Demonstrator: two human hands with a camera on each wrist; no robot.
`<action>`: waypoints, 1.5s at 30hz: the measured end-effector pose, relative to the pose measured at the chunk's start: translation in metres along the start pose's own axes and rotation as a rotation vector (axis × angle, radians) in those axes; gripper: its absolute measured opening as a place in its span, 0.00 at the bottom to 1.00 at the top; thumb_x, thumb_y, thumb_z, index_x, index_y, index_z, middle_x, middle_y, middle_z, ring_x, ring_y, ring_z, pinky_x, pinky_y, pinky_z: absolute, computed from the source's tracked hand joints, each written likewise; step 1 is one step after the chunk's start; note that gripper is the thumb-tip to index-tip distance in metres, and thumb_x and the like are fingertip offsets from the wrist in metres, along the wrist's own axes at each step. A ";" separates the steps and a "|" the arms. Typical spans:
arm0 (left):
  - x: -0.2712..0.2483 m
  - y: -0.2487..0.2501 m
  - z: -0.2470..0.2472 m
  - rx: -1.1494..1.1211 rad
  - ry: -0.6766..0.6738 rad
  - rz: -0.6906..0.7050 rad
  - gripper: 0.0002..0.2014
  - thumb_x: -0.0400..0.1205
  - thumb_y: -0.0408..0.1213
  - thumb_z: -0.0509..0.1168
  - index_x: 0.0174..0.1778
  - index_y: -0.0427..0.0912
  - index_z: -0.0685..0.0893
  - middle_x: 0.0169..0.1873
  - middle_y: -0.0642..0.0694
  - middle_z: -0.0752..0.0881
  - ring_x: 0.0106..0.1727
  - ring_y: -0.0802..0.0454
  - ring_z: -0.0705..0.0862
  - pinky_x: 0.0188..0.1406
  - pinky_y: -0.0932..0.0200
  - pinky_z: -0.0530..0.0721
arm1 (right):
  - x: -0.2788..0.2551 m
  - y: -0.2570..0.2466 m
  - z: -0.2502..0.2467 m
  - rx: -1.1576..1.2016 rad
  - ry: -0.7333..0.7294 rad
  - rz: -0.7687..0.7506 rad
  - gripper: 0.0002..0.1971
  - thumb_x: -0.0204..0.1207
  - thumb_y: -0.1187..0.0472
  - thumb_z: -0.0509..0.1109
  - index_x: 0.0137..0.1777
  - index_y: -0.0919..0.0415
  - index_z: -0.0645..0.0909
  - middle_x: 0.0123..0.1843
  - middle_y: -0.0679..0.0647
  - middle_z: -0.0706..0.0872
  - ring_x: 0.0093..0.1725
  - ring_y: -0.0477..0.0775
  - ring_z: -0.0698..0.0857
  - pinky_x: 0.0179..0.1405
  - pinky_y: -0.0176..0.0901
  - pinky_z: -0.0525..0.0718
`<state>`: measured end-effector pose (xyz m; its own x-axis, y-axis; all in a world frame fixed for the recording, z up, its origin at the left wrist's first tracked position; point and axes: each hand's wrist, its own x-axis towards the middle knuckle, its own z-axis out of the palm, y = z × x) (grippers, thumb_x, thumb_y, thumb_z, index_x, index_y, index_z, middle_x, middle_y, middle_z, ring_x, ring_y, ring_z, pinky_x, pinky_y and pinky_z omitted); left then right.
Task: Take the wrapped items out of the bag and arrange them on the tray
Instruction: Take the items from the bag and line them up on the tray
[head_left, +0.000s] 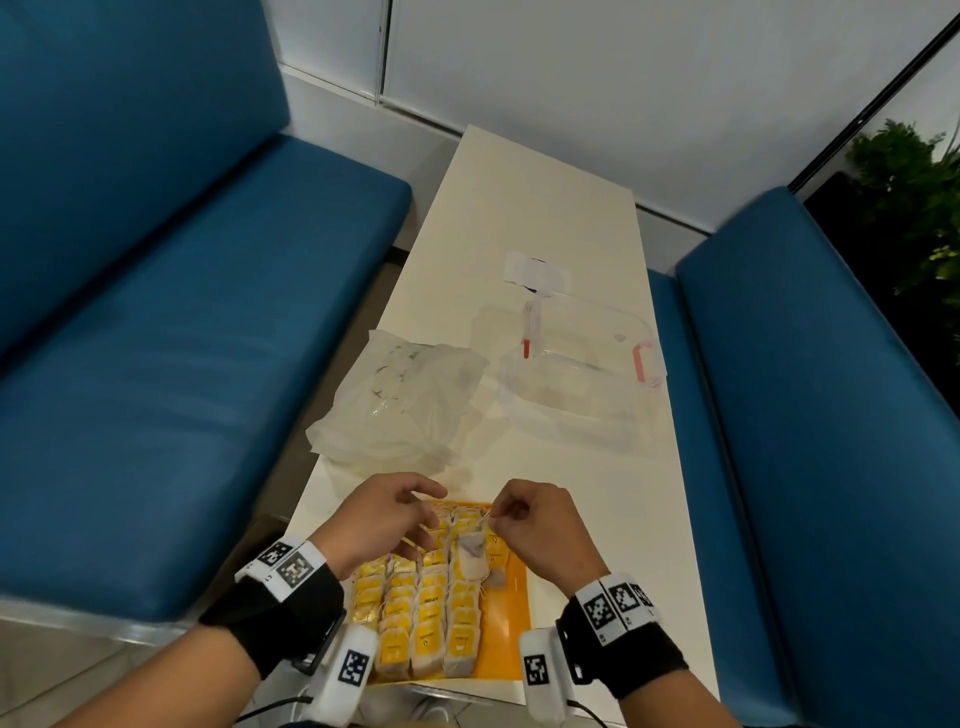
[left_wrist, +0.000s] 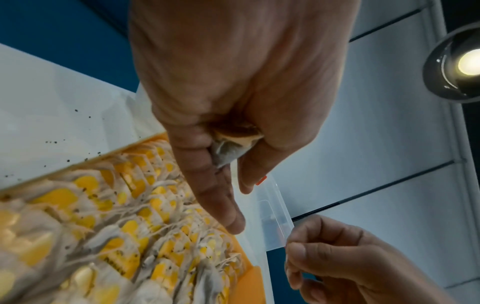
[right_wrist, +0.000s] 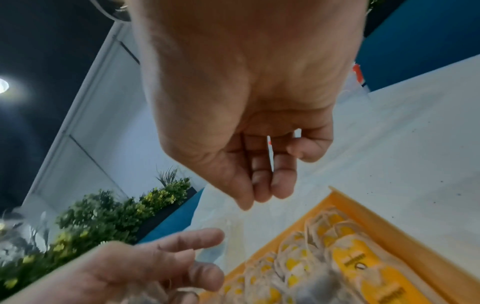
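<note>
Over the orange tray (head_left: 506, 639) of tea bags (head_left: 431, 618), the left hand (head_left: 384, 514) grips one tea bag (left_wrist: 228, 150) while the right hand (head_left: 540, 525), at 3 o'clock, pinches a dangling tea bag's (head_left: 472, 558) string.

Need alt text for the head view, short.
Both hands, left hand and right hand, work over an orange tray filled with rows of yellow-tagged tea bags, on a white table. Beyond lie a plastic bag and a clear container.

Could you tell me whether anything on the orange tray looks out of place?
One tea bag lies loose and askew over the neat rows on the tray. Dark specks dot the table beside it, like spilled tea.
</note>
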<state>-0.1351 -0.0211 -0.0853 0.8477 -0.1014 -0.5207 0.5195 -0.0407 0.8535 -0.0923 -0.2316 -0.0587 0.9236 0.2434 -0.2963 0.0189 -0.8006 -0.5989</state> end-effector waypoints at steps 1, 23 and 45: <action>0.000 -0.002 0.000 0.038 0.004 0.009 0.14 0.86 0.24 0.63 0.59 0.43 0.88 0.42 0.37 0.90 0.34 0.46 0.90 0.32 0.54 0.89 | -0.001 0.001 0.003 -0.051 -0.004 0.002 0.11 0.71 0.65 0.72 0.34 0.47 0.84 0.35 0.45 0.88 0.35 0.40 0.84 0.37 0.35 0.82; 0.011 -0.030 0.010 0.335 0.010 0.108 0.12 0.83 0.26 0.68 0.53 0.47 0.92 0.36 0.41 0.89 0.24 0.58 0.84 0.22 0.68 0.79 | 0.011 0.014 0.043 -0.621 -0.129 -0.072 0.14 0.83 0.49 0.64 0.49 0.57 0.86 0.49 0.58 0.88 0.51 0.63 0.87 0.40 0.45 0.76; 0.012 -0.019 0.025 0.216 0.107 0.407 0.05 0.76 0.52 0.79 0.41 0.56 0.92 0.29 0.59 0.88 0.25 0.60 0.73 0.28 0.58 0.78 | -0.008 -0.015 -0.023 0.190 -0.119 -0.077 0.04 0.71 0.55 0.81 0.44 0.51 0.91 0.41 0.50 0.91 0.32 0.43 0.82 0.35 0.35 0.83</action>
<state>-0.1375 -0.0460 -0.1073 0.9900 -0.0492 -0.1322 0.1179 -0.2256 0.9671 -0.0918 -0.2339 -0.0305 0.8704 0.3716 -0.3229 0.0051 -0.6627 -0.7489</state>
